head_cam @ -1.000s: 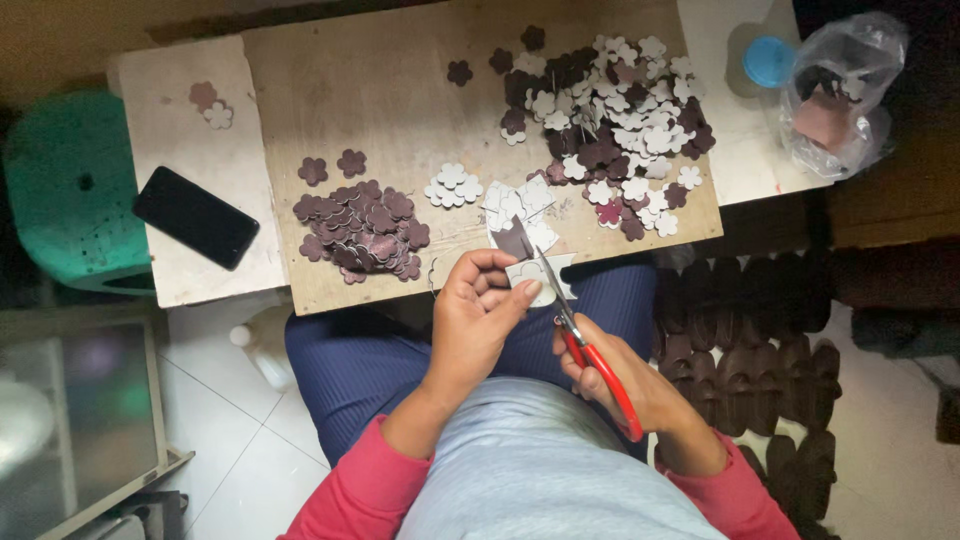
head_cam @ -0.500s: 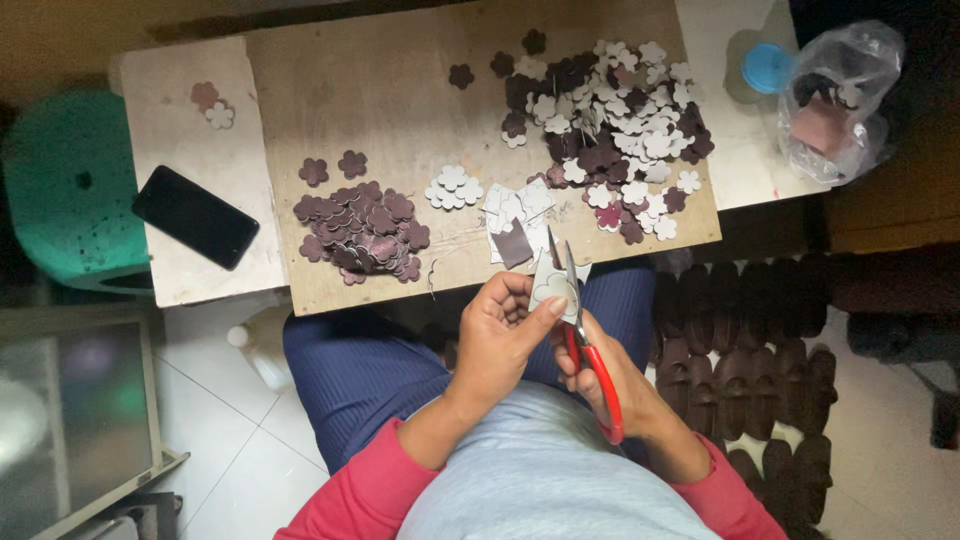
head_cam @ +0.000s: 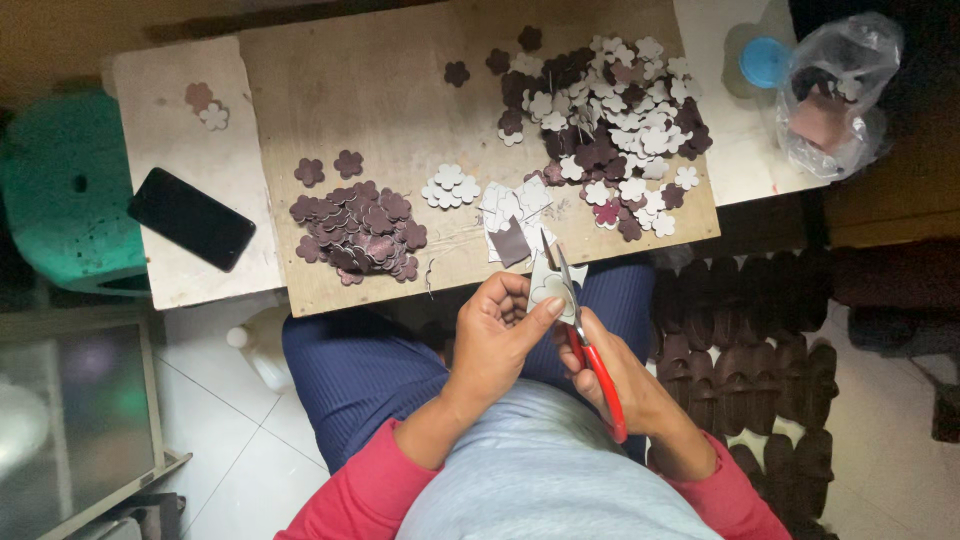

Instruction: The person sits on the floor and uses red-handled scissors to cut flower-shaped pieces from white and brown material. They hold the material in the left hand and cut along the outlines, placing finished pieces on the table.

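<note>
Now left hand (head_cam: 497, 338) grip pinching white piece (head_cam: 547, 283), right hand (head_cam: 625, 385) closed on red scissors (head_cam: 592, 355)

I count one pair of red-handled scissors (head_cam: 590, 345) in my right grip (head_cam: 625, 385) and one pale paper piece (head_cam: 548, 285) in my left grip (head_cam: 495, 345). On the desk (head_cam: 350, 90) lie two big heaps of flower cut-outs, too many to number: a maroon heap (head_cam: 358, 232) at nine o'clock and a mixed maroon-and-white heap (head_cam: 610, 125) at one o'clock. Two loose maroon flowers (head_cam: 328, 168) sit above the maroon heap, and one small cluster of white flowers (head_cam: 450, 186) lies between the heaps. I see one black phone (head_cam: 190, 218), one green stool (head_cam: 60, 190), one clear plastic bag (head_cam: 835, 95) and one blue lid (head_cam: 766, 62).
</note>
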The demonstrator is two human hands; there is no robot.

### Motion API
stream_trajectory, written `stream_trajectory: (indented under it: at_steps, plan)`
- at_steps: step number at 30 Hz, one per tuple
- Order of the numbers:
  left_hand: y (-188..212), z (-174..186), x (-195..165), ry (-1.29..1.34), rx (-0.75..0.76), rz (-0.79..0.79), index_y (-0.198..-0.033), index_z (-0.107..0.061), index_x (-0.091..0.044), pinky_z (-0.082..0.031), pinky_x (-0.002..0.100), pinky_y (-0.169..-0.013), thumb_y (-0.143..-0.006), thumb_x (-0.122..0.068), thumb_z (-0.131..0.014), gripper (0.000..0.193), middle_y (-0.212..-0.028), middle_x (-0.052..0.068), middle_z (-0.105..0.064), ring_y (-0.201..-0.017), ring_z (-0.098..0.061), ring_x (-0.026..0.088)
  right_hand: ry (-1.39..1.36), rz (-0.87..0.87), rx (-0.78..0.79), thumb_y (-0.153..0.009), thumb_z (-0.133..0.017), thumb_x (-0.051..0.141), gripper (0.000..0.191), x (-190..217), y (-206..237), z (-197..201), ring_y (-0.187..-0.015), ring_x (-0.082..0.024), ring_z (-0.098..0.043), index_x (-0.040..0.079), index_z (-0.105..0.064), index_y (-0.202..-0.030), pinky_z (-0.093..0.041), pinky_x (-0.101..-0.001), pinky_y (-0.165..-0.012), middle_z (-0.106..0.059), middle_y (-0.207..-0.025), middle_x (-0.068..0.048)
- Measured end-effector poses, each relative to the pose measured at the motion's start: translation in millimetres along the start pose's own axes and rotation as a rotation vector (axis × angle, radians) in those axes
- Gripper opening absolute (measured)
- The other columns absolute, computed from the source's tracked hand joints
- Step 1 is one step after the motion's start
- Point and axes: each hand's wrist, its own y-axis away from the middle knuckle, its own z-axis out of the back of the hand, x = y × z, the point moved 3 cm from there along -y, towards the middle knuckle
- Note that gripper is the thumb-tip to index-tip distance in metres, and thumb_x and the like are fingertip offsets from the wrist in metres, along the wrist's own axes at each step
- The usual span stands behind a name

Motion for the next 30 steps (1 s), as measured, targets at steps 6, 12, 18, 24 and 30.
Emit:
stream_trajectory:
  at_steps: [6, 12, 18, 24, 30]
  plan:
    - [0, 0, 2, 0.041, 0.008, -0.005, -0.106, -0.063, -0.001, -0.052, 0.019, -0.074, -0.093, -0.008, -0.077, 0.021, -0.094, 0.003, -0.072, -0.081, -0.063, 0.004, 0.012, -0.038, -0.033, -0.09, -0.038, 0.083, 0.098, -2, 1, -2, -0.062, -0.015, -0.048, -0.002, -0.042, -0.139, -0.044, -0.032, -0.056, -0.052, -0.077, -0.005]
    - [-1, 2, 1, 0.001, -0.021, -0.017, -0.108, -0.063, 0.0, -0.052, 0.019, -0.074, -0.093, -0.007, -0.077, 0.022, -0.096, 0.004, -0.072, -0.083, -0.063, 0.004, 0.061, -0.032, -0.053, -0.091, -0.039, 0.083, 0.086, -7, 2, -1, -0.062, -0.014, -0.049, 0.001, -0.05, -0.116, -0.043, -0.032, -0.057, -0.052, -0.074, -0.005]
    - [-6, 1, -1, 0.113, -0.053, -0.067, -0.115, -0.059, 0.003, -0.056, 0.022, -0.083, -0.094, -0.004, -0.073, 0.025, -0.107, 0.009, -0.071, -0.094, -0.068, 0.008, 0.013, -0.042, -0.04, -0.09, -0.04, 0.084, 0.087, -8, 3, -4, -0.064, -0.015, -0.048, 0.001, -0.049, -0.114, -0.045, -0.0322, -0.058, -0.05, -0.075, -0.005]
    - [-4, -2, -4, 0.061, -0.05, -0.035, -0.117, -0.058, 0.005, -0.057, 0.022, -0.079, -0.094, -0.002, -0.073, 0.028, -0.104, 0.011, -0.071, -0.09, -0.069, 0.01, -0.014, -0.06, -0.029, -0.09, -0.039, 0.084, 0.098, -8, 3, -5, -0.07, -0.016, -0.054, -0.001, -0.042, -0.137, -0.051, -0.0318, -0.065, -0.052, -0.083, -0.005]
    - [-1, -9, -8, 0.077, -0.012, -0.011, -0.119, -0.058, 0.006, -0.056, 0.022, -0.078, -0.094, -0.002, -0.073, 0.03, -0.104, 0.012, -0.071, -0.089, -0.068, 0.009, -0.015, -0.002, -0.016, -0.09, -0.035, 0.086, 0.109, -7, 2, -3, -0.075, -0.015, -0.055, -0.001, -0.025, -0.156, -0.051, -0.0314, -0.068, -0.053, -0.092, -0.005]
